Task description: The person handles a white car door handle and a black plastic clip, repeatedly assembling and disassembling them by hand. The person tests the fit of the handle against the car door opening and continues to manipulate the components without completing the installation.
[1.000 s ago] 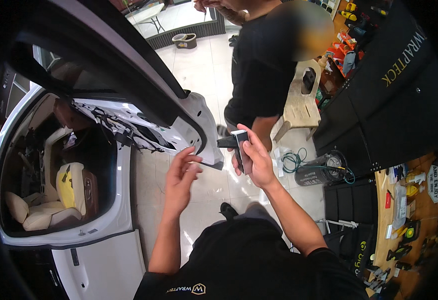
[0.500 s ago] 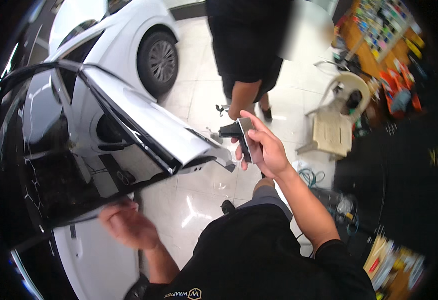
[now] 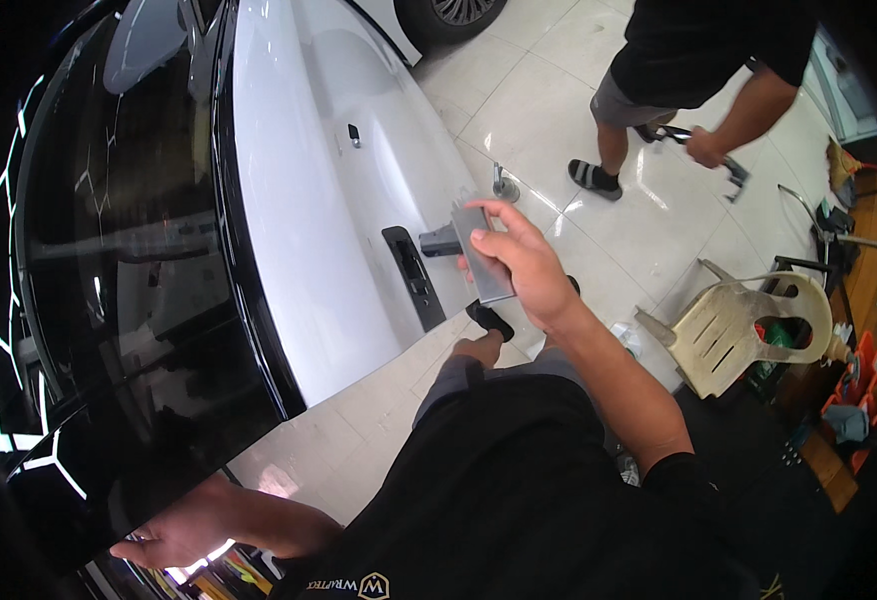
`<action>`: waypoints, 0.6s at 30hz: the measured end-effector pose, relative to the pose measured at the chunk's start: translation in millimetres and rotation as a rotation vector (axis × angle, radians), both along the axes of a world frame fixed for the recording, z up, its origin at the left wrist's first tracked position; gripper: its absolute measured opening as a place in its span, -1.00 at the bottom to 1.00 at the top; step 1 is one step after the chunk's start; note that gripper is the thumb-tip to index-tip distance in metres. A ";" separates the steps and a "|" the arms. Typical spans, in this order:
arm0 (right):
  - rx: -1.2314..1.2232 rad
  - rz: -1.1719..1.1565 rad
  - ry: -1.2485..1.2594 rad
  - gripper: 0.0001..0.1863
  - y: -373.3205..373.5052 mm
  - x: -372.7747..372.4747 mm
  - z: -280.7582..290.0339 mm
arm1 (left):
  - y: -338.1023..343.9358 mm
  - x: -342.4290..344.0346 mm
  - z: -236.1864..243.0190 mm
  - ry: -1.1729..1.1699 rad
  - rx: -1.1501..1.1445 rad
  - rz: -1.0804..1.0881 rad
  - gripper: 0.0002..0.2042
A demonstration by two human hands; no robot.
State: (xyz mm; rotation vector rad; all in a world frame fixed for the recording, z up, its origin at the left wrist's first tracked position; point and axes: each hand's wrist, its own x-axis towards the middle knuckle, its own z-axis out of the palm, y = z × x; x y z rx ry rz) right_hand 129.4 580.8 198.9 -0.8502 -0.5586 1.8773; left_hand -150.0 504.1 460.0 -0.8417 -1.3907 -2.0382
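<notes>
Grey and smooth-faced, the part (image 3: 484, 268) sits in my right grip (image 3: 531, 274), closed with the thumb across its flat face; its black stub (image 3: 441, 243) points toward the white door (image 3: 299, 190), near the dark handle recess (image 3: 417, 283). I judge it light, stiff and slightly slippery, so I'd hold its long edges, clear of the stub. My left grip (image 3: 191, 525) is beside the dark window (image 3: 139, 300); I can't tell whether it holds anything.

Beige chair (image 3: 734, 335), tiled floor (image 3: 539, 110)
</notes>
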 end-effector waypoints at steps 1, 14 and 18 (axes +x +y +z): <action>0.003 0.041 -0.004 -0.55 0.2 0.2 0.5 | 1.9 2.2 1.3 -0.036 0.028 -0.040 -0.32; 0.141 0.190 -0.273 -0.51 12.2 -14.7 -6.0 | 34.1 9.3 -17.3 -0.166 0.369 -0.067 -0.10; 0.129 0.207 -0.261 -0.50 7.1 -16.3 1.5 | 31.5 13.4 -5.0 -0.159 0.407 -0.037 -0.16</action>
